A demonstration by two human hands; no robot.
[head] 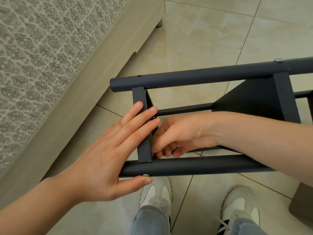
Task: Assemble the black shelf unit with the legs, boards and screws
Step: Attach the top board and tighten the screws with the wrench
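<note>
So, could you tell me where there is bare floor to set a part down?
Bare tiles between the bed base and the upper leg. Crowded: the end board, where left hand presses and right hand grips a small tool; shoes below.

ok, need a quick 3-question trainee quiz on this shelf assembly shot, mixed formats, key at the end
1. True or false: the left hand lies with straight fingers across the end board.
2. Where is the right hand working? A) at the inner corner of end board and near leg; B) on top of the far leg; C) flat on the floor.
3. Fill in: the left thumb tip rests by a silver ___ head on the near leg.
Key: 1 true; 2 A; 3 screw.
</note>
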